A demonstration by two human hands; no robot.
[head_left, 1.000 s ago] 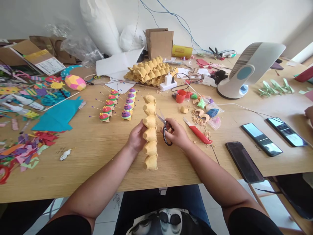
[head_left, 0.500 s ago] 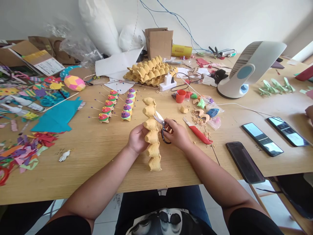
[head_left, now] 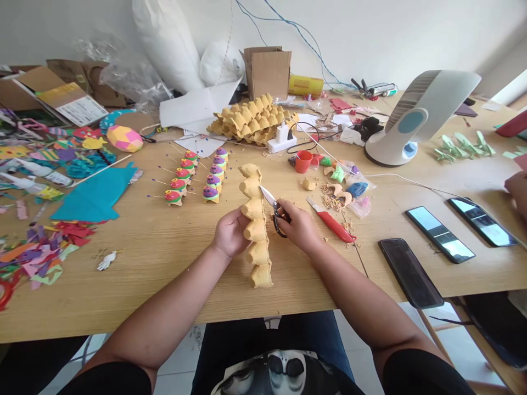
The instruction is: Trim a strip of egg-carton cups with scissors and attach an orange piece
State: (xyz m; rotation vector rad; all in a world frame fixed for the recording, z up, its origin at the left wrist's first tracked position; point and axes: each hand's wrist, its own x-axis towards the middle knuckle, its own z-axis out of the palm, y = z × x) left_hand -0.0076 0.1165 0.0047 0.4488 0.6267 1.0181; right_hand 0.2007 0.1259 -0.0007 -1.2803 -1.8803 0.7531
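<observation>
My left hand (head_left: 231, 233) grips a long yellow strip of egg-carton cups (head_left: 256, 222) from its left side, holding it upright on the wooden table (head_left: 164, 263). My right hand (head_left: 298, 226) is closed on black-handled scissors (head_left: 272, 207). The blades point up-left and meet the strip's right edge between two upper cups. Painted carton cups with pins (head_left: 197, 176) stand in two rows just left of the strip.
A red utility knife (head_left: 332, 221) and carton scraps lie right of my hand. Three phones (head_left: 442, 241) lie further right, a white fan (head_left: 415, 118) behind them. A stack of egg trays (head_left: 249, 119) sits at the back. Coloured paper scraps (head_left: 45, 247) cover the left. Another person's hand (head_left: 517, 189) shows at the right edge.
The strip has tilted and shifted slightly, its lower end swinging right. The scissors have moved up-left to the strip's edge and their blades have come together.
</observation>
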